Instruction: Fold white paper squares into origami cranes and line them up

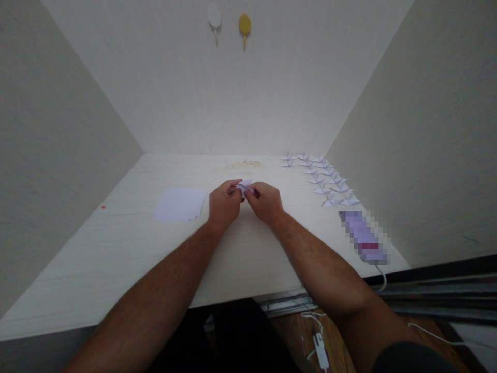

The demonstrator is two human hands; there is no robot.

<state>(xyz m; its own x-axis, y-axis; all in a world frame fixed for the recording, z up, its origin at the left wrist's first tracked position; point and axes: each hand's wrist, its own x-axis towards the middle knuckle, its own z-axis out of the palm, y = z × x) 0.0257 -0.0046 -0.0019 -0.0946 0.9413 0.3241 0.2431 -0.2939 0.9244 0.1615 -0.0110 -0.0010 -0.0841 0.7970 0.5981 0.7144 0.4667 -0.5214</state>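
The left hand (223, 203) and right hand (266, 202) are closed together, pinching a small, partly folded paper piece (245, 185) at their fingertips just above the table (116, 259); beyond the right hand lie rows of finished paper cranes (326, 178); beside the left hand a stack of sheets (180, 203) lies flat, not yet folded.

Fingers of the left hand (224, 203) and right hand (267, 203) cover most of the paper piece (245, 185) pinched between them, so its shape cannot be told. At four o'clock from the hands, an object (364, 237) is blurred into blocks. The paper figures (326, 178) at two o'clock are too small to make out.
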